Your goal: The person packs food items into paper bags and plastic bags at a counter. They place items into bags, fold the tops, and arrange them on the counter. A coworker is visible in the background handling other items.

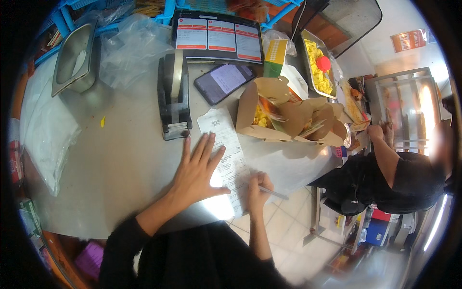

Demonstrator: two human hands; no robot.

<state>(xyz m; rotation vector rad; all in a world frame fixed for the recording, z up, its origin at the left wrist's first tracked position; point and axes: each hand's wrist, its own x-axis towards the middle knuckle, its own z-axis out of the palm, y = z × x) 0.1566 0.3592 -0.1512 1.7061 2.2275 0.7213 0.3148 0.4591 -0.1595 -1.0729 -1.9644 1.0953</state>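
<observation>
A long printed paper receipt [231,162] lies on the metal counter [119,162]. Spread flat, my left hand [198,173] rests on the receipt's left edge and the counter, fingertips close to a black tape dispenser [175,97]. My right hand [259,191] grips a pen [275,193] at the receipt's right edge, near the counter's front. Beyond the receipt, a phone [224,82] lies with its screen lit. Open cardboard food boxes [249,115] holding yellow food and small packets stand to the right of the phone.
At the back are a tablet [220,36], a metal tray of yellow food [317,68] with a red lid, and a printed carton [276,54]. To the left are a metal pan [75,57] and white plastic bags [47,123]. A person [389,173] in black stands at the right.
</observation>
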